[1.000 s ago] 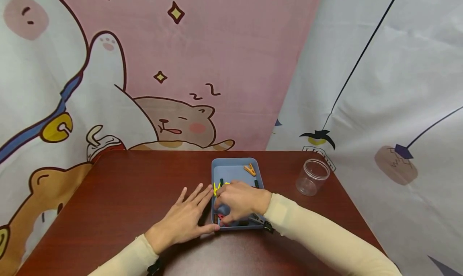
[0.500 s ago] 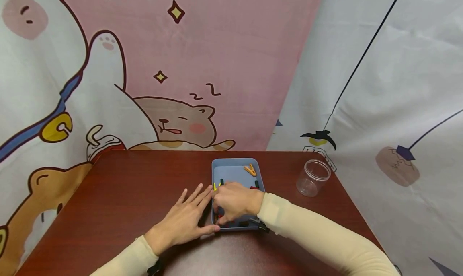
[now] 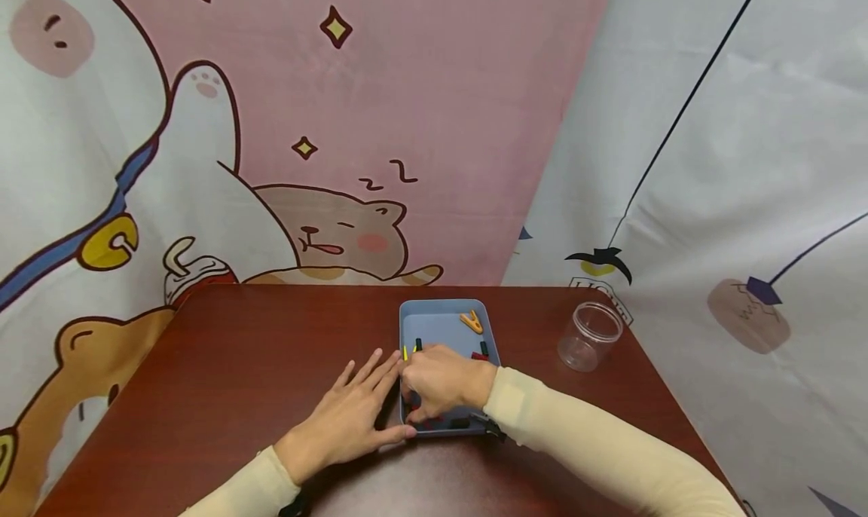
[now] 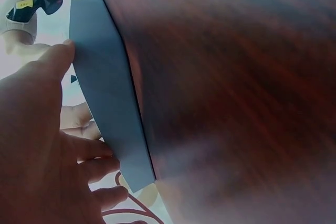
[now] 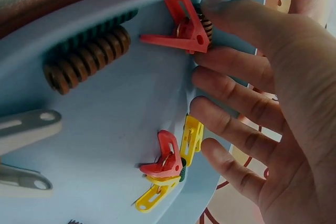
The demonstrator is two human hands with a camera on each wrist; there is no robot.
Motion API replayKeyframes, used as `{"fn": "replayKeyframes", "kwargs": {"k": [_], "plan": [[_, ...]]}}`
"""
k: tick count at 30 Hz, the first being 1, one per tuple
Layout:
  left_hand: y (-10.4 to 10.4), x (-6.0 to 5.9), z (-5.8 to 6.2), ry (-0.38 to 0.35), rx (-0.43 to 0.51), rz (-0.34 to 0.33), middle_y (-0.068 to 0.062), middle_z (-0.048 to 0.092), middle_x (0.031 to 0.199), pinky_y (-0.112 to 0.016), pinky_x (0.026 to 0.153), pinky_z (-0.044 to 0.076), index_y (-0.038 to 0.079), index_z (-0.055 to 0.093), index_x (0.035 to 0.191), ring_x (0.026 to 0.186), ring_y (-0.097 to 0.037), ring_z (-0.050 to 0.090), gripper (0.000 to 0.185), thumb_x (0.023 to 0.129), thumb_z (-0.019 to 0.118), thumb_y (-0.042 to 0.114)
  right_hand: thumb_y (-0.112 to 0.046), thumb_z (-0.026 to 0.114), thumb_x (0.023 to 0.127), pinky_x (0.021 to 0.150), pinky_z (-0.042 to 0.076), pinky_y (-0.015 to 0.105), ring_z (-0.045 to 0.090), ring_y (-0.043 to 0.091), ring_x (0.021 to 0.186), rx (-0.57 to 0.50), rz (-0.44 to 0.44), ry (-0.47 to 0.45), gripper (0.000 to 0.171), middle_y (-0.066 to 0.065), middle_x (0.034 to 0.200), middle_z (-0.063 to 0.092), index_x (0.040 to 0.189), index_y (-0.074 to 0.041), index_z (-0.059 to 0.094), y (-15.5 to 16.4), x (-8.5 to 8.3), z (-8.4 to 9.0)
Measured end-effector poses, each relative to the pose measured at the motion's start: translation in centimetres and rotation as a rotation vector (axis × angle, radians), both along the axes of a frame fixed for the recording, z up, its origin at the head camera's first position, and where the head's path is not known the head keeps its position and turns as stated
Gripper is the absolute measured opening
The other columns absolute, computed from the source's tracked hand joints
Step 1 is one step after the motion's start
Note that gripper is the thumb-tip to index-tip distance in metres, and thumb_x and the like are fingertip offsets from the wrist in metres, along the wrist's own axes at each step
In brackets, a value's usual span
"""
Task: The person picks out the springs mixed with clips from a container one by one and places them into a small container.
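A blue tray (image 3: 434, 324) lies on the table. My left hand (image 3: 351, 417) is spread flat along its left side, thumb and fingertips touching the tray wall (image 4: 102, 77). My right hand (image 3: 444, 381) reaches down into the tray. In the right wrist view, its thumb and forefinger are spread at a red spring clip (image 5: 186, 32) in the tray's corner, with a coil spring (image 5: 206, 24) behind it; a firm pinch does not show. The other fingertips hover near a yellow clip (image 5: 192, 137) and another red clip (image 5: 167, 156).
A brown coil spring (image 5: 89, 59) and grey clips (image 5: 29, 129) lie in the tray. An orange clip (image 3: 471, 321) is at its far end, with a dark red piece (image 3: 479, 356) nearer. A clear jar (image 3: 588, 340) stands at the table's right.
My right hand has moved slightly left and lower into the tray, covering more of the yellow and red clips. My left hand stays at the tray's side.
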State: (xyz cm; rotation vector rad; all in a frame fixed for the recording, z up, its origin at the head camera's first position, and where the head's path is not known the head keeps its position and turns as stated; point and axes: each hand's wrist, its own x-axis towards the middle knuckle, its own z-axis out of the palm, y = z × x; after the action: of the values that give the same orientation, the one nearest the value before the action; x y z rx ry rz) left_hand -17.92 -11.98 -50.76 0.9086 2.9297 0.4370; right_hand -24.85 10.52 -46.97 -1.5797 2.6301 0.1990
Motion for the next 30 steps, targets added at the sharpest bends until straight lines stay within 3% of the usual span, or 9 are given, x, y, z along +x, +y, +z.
{"fn": "replayKeyframes", "kwargs": {"k": [8,20,26,30], "plan": [[0.1,0.0,0.0,0.016,0.001,0.003,-0.005,0.029,0.196,-0.079,0.138,0.032,0.013,0.033,0.185,0.182,-0.041,0.026,0.112,0.105,0.062,0.087,-0.056,0.095,0.095,0.101,0.063,0.035,0.077,0.001,0.103,0.018,-0.001,0.000,0.020,-0.019,0.115,0.083,0.099,-0.037,0.093,0.3,0.1,0.4],[0.2,0.2,0.6,-0.020,0.019,0.012,-0.008,0.029,0.195,-0.079,0.139,0.031,0.011,0.038,0.183,0.183,-0.040,0.025,0.111,0.104,0.066,0.084,-0.053,0.094,0.097,0.116,0.064,0.045,0.078,0.009,0.131,-0.019,-0.052,-0.032,0.027,-0.009,0.141,0.084,0.115,-0.033,0.092,1.4,0.7,1.4],[0.5,0.0,0.6,0.004,0.009,0.009,-0.009,0.033,0.194,-0.079,0.138,0.033,0.010,0.041,0.182,0.182,-0.041,0.028,0.111,0.104,0.067,0.085,-0.050,0.094,0.097,0.112,0.064,0.045,0.079,0.008,0.123,-0.081,-0.079,-0.025,0.025,-0.010,0.130,0.086,0.113,-0.031,0.091,2.6,0.9,1.9],[0.6,0.0,0.7,0.002,0.009,0.012,-0.009,0.034,0.194,-0.079,0.138,0.033,0.010,0.041,0.182,0.181,-0.042,0.030,0.112,0.103,0.068,0.084,-0.049,0.093,0.097,0.098,0.065,0.038,0.077,0.003,0.105,-0.154,-0.095,-0.020,0.023,-0.011,0.121,0.086,0.110,-0.031,0.091,3.6,0.8,2.0]]}}
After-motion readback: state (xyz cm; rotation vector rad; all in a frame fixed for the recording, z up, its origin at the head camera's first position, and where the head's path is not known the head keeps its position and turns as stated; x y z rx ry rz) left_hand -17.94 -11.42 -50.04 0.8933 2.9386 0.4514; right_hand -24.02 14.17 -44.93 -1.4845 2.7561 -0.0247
